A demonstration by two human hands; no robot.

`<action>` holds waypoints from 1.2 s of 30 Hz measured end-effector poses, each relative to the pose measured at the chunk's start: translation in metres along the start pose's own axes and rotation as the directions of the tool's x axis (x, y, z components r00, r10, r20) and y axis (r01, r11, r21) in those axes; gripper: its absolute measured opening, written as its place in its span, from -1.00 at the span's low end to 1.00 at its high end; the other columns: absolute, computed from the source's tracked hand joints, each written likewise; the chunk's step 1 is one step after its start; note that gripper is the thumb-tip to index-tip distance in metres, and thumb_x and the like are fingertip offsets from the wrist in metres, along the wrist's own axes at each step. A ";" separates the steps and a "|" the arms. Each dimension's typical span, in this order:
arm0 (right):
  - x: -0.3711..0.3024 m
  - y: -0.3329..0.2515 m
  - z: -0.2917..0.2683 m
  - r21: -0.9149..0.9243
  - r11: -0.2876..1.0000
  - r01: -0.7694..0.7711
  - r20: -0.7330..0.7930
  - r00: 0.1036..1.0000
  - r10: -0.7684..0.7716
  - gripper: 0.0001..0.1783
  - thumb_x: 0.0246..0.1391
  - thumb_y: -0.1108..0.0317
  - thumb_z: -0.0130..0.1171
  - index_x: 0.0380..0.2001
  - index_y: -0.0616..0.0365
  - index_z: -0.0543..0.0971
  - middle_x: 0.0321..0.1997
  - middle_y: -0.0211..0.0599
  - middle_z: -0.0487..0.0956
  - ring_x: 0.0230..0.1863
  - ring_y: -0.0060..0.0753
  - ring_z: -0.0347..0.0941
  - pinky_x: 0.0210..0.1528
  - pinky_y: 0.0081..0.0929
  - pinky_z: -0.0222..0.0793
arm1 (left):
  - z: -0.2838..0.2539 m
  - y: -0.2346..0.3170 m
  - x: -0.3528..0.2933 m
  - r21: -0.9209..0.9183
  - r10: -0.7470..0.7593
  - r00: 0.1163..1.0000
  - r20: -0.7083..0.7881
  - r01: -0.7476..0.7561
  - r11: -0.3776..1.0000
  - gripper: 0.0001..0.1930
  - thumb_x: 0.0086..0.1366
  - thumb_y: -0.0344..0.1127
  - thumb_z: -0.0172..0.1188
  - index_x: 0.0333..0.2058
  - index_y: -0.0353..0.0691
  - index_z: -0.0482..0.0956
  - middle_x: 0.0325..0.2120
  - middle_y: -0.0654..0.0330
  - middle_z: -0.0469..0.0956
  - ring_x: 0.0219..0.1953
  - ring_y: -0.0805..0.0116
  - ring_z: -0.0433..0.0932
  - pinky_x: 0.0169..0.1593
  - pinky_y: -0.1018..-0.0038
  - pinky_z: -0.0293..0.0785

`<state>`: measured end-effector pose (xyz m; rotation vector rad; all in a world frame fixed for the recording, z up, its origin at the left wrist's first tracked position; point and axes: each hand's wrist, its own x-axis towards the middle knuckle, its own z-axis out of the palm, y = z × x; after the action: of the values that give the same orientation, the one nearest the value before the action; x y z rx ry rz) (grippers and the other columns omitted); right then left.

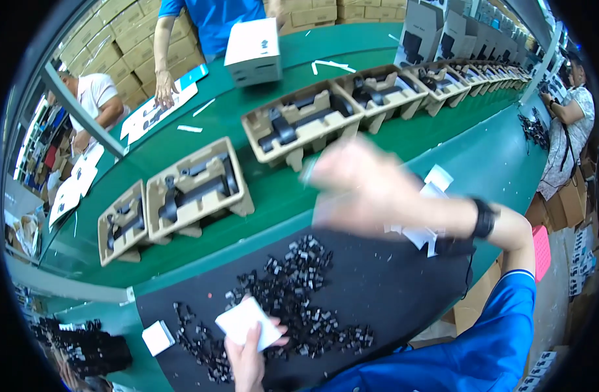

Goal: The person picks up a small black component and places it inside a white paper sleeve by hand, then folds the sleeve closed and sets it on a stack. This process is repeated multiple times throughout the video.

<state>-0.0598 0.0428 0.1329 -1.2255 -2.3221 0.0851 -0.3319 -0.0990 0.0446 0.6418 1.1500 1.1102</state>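
My left hand (pixel 247 356) grips a small white square paper (pixel 244 320), perhaps a thin stack, with the thumb on top. Under and beside it, a heap of small black parts with silvery ends (pixel 293 281) spreads over a black mat (pixel 391 287). My right hand (pixel 358 183), smeared by motion, is over the near edge of the green line, close to a moulded brown tray (pixel 303 124) with black parts in it. Whether its fingers hold anything is not visible. A stack of white square papers (pixel 158 338) lies at the mat's left edge.
Two more brown trays (pixel 195 189) stand to the left; a row runs away to the right. A white box (pixel 254 52) is in front of a co-worker in blue (pixel 214 19). Loose white papers (pixel 433 189) lie near my right forearm. A metal post (pixel 84 108) rises at left.
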 end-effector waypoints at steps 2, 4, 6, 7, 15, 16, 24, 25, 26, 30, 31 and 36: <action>-0.034 -0.075 0.027 0.099 0.988 0.118 0.222 0.965 -0.137 -0.32 -0.27 0.09 0.34 -0.04 0.11 0.38 -0.03 -0.17 0.39 -0.03 -0.04 0.31 0.03 -0.15 0.27 | 0.006 -0.006 0.001 -0.084 -0.031 0.996 0.081 0.037 0.996 -0.64 0.33 -0.37 -0.05 0.04 -0.42 0.24 -0.21 0.01 0.50 -0.28 0.15 0.58 -0.35 0.33 0.59; -0.052 -0.097 0.050 0.181 0.943 0.280 0.125 0.944 -0.304 -0.22 -0.31 0.04 0.36 0.01 0.13 0.34 0.04 -0.18 0.37 0.01 -0.01 0.28 0.11 -0.12 0.19 | 0.017 -0.004 -0.002 -0.169 -0.032 0.993 0.117 0.052 0.984 -0.64 0.35 -0.36 -0.09 0.07 -0.39 0.22 -0.11 0.02 0.46 -0.17 0.17 0.55 -0.24 0.34 0.58; -0.060 -0.111 0.061 0.239 0.943 0.231 0.128 0.955 -0.266 -0.14 -0.35 -0.03 0.36 0.05 0.13 0.33 0.10 -0.20 0.33 0.07 -0.06 0.24 0.18 -0.07 0.09 | 0.016 -0.012 -0.014 -0.127 0.108 0.991 0.084 -0.097 0.987 -0.62 0.35 -0.37 -0.06 0.10 -0.33 0.20 0.01 0.07 0.36 0.00 0.29 0.44 -0.02 0.39 0.44; -0.067 -0.119 0.065 0.265 0.945 0.194 0.131 0.963 -0.234 -0.10 -0.37 -0.07 0.35 0.07 0.14 0.33 0.13 -0.21 0.31 0.09 -0.08 0.22 0.22 -0.05 0.03 | 0.012 -0.019 -0.018 -0.074 0.106 0.987 0.124 -0.097 0.993 -0.61 0.34 -0.37 -0.05 0.11 -0.32 0.20 0.01 0.10 0.35 0.02 0.35 0.40 0.03 0.43 0.38; -0.096 -0.145 0.075 -0.061 0.938 0.341 -0.028 0.939 -0.343 -0.36 -0.33 -0.03 0.35 -0.16 0.10 0.49 0.07 -0.28 0.36 -0.06 -0.29 0.31 0.18 0.03 0.05 | 0.007 -0.024 -0.050 0.029 0.065 0.980 0.189 -0.072 0.997 -0.51 0.34 -0.42 -0.08 0.21 -0.37 0.08 0.08 0.09 0.33 0.04 0.42 0.39 0.08 0.51 0.32; -0.100 -0.148 0.076 -0.108 0.916 0.386 -0.080 0.915 -0.395 -0.41 -0.31 -0.01 0.34 -0.21 0.10 0.51 0.03 -0.30 0.39 -0.10 -0.31 0.32 0.17 0.02 0.06 | 0.003 -0.024 -0.054 0.040 0.058 0.975 0.213 -0.068 0.997 -0.54 0.34 -0.42 -0.07 0.18 -0.38 0.14 0.02 0.10 0.37 0.00 0.43 0.42 0.06 0.52 0.35; -0.100 -0.167 0.045 0.112 0.895 0.432 -0.035 0.902 -0.431 -0.67 -0.07 0.13 0.23 -0.31 0.13 0.52 -0.29 -0.36 0.53 -0.38 -0.43 0.42 -0.24 -0.27 0.38 | -0.017 -0.028 -0.079 0.167 0.118 0.930 0.348 -0.185 0.968 -0.66 0.30 -0.48 0.00 0.05 -0.40 0.35 -0.18 0.14 0.53 -0.15 0.45 0.52 -0.02 0.52 0.42; -0.098 -0.168 0.042 0.165 0.880 0.445 0.019 0.891 -0.454 -0.68 -0.01 0.16 0.19 -0.28 0.15 0.49 -0.34 -0.34 0.53 -0.43 -0.44 0.44 -0.36 -0.33 0.40 | -0.019 -0.028 -0.082 0.160 0.106 0.925 0.364 -0.174 0.972 -0.64 0.28 -0.48 0.03 0.05 -0.39 0.36 -0.16 0.14 0.53 -0.15 0.46 0.52 -0.02 0.53 0.42; -0.097 -0.169 0.039 0.220 0.864 0.453 0.070 0.876 -0.477 -0.69 0.04 0.19 0.16 -0.25 0.18 0.47 -0.40 -0.31 0.53 -0.48 -0.44 0.46 -0.49 -0.40 0.42 | -0.020 -0.027 -0.084 0.154 0.092 0.920 0.380 -0.161 0.975 -0.63 0.26 -0.48 0.06 0.05 -0.39 0.36 -0.14 0.15 0.53 -0.15 0.46 0.52 -0.02 0.53 0.42; -0.108 -0.180 0.029 0.597 0.706 -0.382 0.703 0.673 -0.231 -0.78 0.14 0.27 0.04 -0.29 0.17 0.32 -0.43 -0.18 0.49 -0.53 -0.17 0.48 -0.65 -0.31 0.34 | -0.037 -0.017 -0.072 0.339 0.006 0.838 0.546 -0.227 0.913 -0.58 0.17 -0.48 0.19 0.02 -0.39 0.40 -0.09 0.17 0.52 -0.15 0.46 0.51 -0.03 0.54 0.43; -0.107 -0.180 0.031 0.596 0.701 -0.391 0.706 0.672 -0.225 -0.78 0.14 0.27 0.04 -0.29 0.17 0.32 -0.43 -0.18 0.49 -0.53 -0.17 0.48 -0.65 -0.31 0.34 | -0.036 -0.019 -0.070 0.341 -0.004 0.836 0.548 -0.219 0.914 -0.58 0.17 -0.48 0.19 0.02 -0.39 0.40 -0.09 0.17 0.52 -0.15 0.46 0.51 -0.03 0.54 0.43; -0.107 -0.169 0.038 0.519 0.822 -0.233 0.711 0.652 -0.264 -0.75 0.16 0.33 0.02 -0.16 0.19 0.28 -0.47 -0.07 0.46 -0.54 -0.05 0.48 -0.60 -0.26 0.38 | -0.026 -0.026 -0.060 0.203 -0.169 0.792 0.587 0.058 0.978 -0.46 0.01 -0.46 0.34 0.02 -0.33 0.43 -0.11 0.18 0.53 -0.17 0.46 0.52 -0.06 0.54 0.45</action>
<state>-0.1556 -0.1348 0.1038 -0.9150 -2.6285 1.4722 -0.3481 -0.1674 0.0367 0.9681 0.7145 0.6222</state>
